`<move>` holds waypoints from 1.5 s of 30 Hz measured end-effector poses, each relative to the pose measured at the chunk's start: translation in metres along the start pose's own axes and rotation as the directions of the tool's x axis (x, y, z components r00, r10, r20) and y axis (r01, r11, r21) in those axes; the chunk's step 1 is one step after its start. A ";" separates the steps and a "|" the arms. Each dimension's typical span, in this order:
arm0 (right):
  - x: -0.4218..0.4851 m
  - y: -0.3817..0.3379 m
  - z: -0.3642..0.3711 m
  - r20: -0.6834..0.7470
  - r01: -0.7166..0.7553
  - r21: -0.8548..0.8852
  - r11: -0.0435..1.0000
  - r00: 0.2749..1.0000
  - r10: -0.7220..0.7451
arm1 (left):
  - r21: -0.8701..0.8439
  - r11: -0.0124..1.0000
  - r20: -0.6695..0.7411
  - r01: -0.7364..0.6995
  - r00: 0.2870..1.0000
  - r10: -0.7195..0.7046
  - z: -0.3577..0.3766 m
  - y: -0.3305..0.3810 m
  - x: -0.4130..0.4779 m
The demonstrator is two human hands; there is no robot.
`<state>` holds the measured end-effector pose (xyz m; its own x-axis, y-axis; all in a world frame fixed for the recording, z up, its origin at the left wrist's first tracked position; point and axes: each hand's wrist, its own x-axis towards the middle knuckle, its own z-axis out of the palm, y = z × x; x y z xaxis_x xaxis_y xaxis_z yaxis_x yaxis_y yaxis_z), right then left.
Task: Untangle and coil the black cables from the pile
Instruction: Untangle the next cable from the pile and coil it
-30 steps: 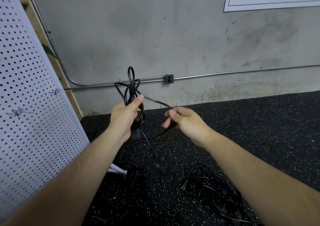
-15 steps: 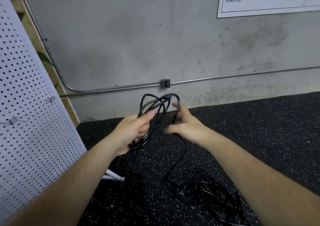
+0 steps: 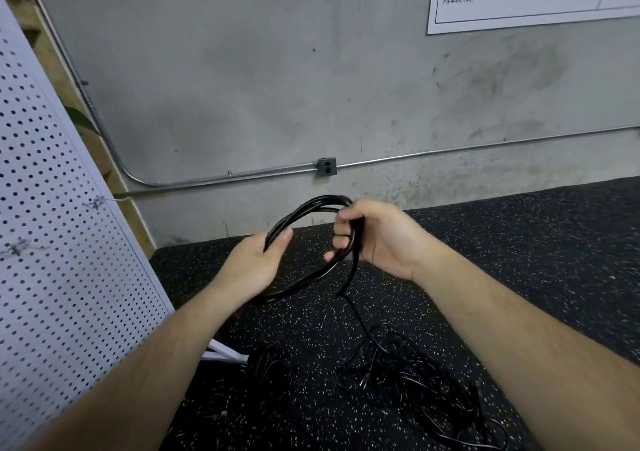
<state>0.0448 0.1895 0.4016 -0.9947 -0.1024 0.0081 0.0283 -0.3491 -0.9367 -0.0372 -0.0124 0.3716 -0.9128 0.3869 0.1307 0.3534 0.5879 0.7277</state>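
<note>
Coil: black cable loops (image 3: 308, 208) held in the air between both hands, beyond the pile (image 3: 408, 374).
Left hand (image 3: 254, 265): fingers and thumb wrapped round the coil's left side.
Right hand (image 3: 377, 239): fingers clenched round the right side; one strand (image 3: 356, 312) drops from it to the pile.
Texture: smooth glossy cord in an oval ring; speckled rubber floor (image 3: 519, 260).
Change: loops that splayed loosely half a second ago now lie bunched together.

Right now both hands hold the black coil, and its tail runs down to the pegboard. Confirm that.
Wrong: the head view shows the tail running down to the cable pile. The left hand and right hand hold the black coil.
</note>
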 end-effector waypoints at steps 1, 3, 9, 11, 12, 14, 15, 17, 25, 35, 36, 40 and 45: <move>-0.002 -0.002 0.000 0.048 -0.018 -0.045 0.999 0.999 0.020 | 0.052 0.999 -0.032 -0.006 0.999 0.007 0.000 -0.005 0.002; -0.002 -0.003 0.000 0.060 -0.021 -0.044 0.999 0.998 0.023 | 0.061 0.998 -0.040 -0.033 0.999 0.036 0.003 -0.007 0.003; 0.003 -0.001 0.007 -0.035 0.077 0.153 0.985 0.997 -0.072 | 0.066 0.994 -0.134 -0.088 0.986 0.097 0.013 -0.008 0.005; 0.006 0.001 0.010 -0.118 0.171 0.062 0.983 0.980 -0.163 | 0.033 0.996 -0.184 -0.088 0.979 0.092 0.009 -0.005 0.005; 0.008 0.002 0.012 -0.153 0.201 -0.037 0.979 0.967 -0.204 | 0.019 0.995 -0.200 -0.098 0.975 0.100 0.008 -0.004 0.005; 0.010 0.004 0.011 -0.219 0.207 -0.323 0.923 0.933 -0.286 | -0.002 0.990 -0.192 -0.144 0.971 0.141 0.006 -0.001 0.002; 0.012 0.005 0.009 -0.259 0.195 -0.440 0.877 0.907 -0.331 | -0.005 0.984 -0.163 -0.180 0.971 0.176 0.007 -0.001 -0.001; 0.014 0.006 0.005 -0.349 0.184 -0.492 0.851 0.853 -0.387 | -0.036 0.969 -0.075 -0.246 0.967 0.243 0.009 -0.003 -0.006; 0.025 0.006 0.003 -0.582 0.199 -0.356 0.913 0.717 -0.383 | 0.133 0.889 -0.152 -0.439 0.877 0.456 0.022 -0.007 -0.007; 0.024 0.005 0.000 -0.188 0.167 -0.403 0.900 0.947 -0.260 | -0.649 0.761 0.271 -0.019 0.928 0.254 0.014 0.011 -0.019; 0.025 0.006 0.003 -0.164 0.172 -0.383 0.907 0.954 -0.250 | -0.722 0.691 0.314 0.047 0.911 0.266 0.010 0.016 -0.019; 0.029 0.011 0.011 -0.173 0.206 -0.361 0.909 0.944 -0.283 | -0.833 0.504 0.446 0.229 0.817 0.366 -0.001 0.018 -0.018; 0.025 0.016 0.007 -0.213 0.135 -0.410 0.902 0.948 -0.238 | -0.857 0.488 0.378 0.166 0.847 0.374 -0.001 0.010 -0.011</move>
<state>0.0210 0.1747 0.3891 -0.9705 0.1840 0.1561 -0.1487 0.0532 -0.9874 -0.0235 -0.0117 0.3786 -0.5637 0.8159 0.1287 -0.1550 -0.2575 0.9538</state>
